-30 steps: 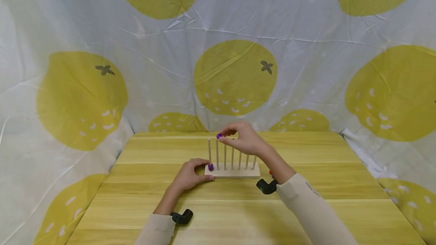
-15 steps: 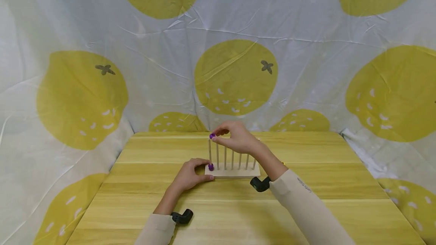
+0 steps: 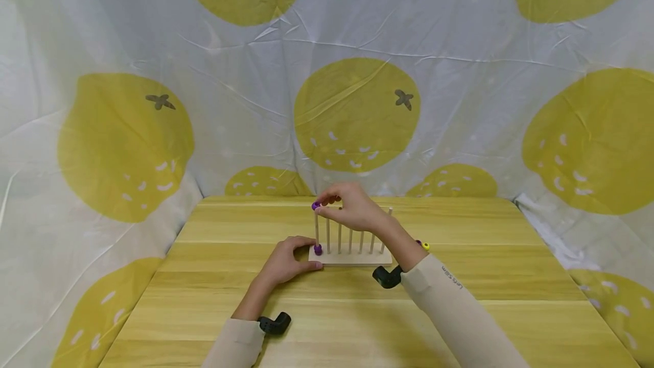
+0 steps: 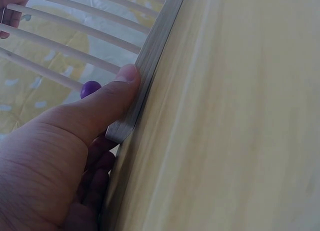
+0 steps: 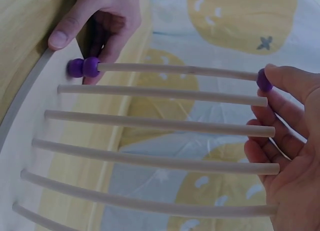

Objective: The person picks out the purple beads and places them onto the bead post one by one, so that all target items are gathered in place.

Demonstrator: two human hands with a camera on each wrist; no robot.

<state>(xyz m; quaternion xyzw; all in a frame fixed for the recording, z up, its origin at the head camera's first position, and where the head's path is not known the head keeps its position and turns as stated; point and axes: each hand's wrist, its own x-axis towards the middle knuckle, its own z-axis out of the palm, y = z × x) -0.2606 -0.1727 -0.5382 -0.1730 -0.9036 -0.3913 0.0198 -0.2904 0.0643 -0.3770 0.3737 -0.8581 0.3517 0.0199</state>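
A pale wooden peg rack [image 3: 352,256] with a row of upright pegs stands on the table. My left hand [image 3: 284,264] grips its left end, thumb on the front edge and fingers behind. Two purple beads [image 5: 90,67] sit stacked at the foot of the leftmost peg. My right hand [image 3: 354,207] pinches another purple bead [image 5: 263,80] between thumb and index finger, right at the top of that same peg. Its other fingers reach behind the tops of the neighbouring pegs, which carry no beads in the right wrist view.
A yellow bead [image 3: 426,246] and a purple bead [image 3: 418,242] show on the table beyond the right forearm, which partly hides that area. A lemon-print cloth [image 3: 449,129] hangs behind the wood-grain table [image 3: 327,317].
My right hand has carried the pinched purple bead leftward, from above the second peg to the tip of the leftmost one. The left hand keeps its hold on the rack.
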